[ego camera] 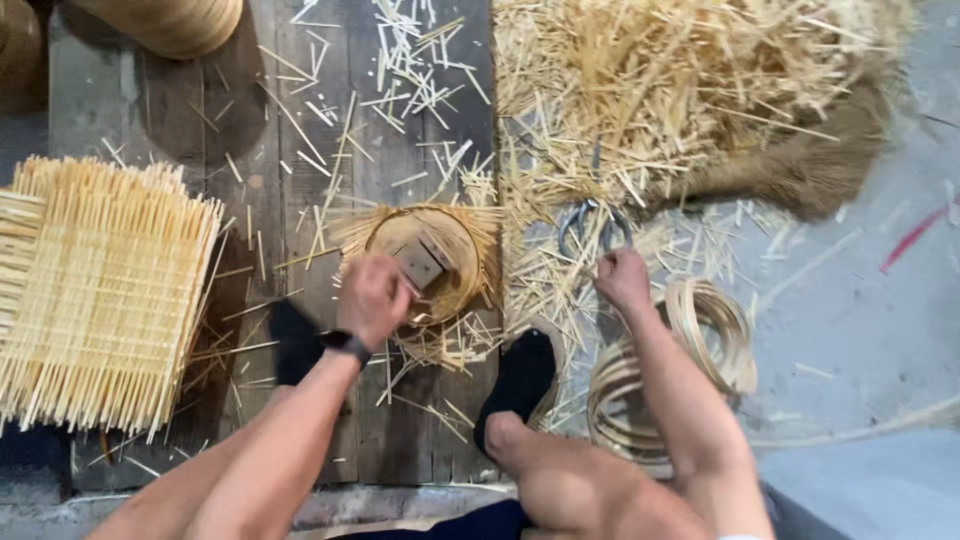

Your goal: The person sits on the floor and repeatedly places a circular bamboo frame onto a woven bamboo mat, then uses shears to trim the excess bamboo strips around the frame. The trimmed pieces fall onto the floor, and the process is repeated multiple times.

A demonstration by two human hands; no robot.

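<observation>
A round bamboo basket frame (455,258) with loose strip ends sticking out lies on a dark wooden board (300,180). A small block-like tool (420,265) rests inside it. My left hand (372,298), with a dark watch on the wrist, is closed at the frame's near rim, beside the block; what it grips is hidden. My right hand (622,278) reaches out over the cuttings to a pair of metal shears (592,225) and touches their handles. My two feet in black socks (520,375) rest on either side below the frame.
A stack of woven bamboo mats (100,290) lies at the left. A big heap of bamboo cuttings (680,90) fills the upper right. Coiled bamboo strips (690,350) lie under my right forearm. Round bamboo baskets (170,20) stand at the top left. Grey floor (860,300) is at the right.
</observation>
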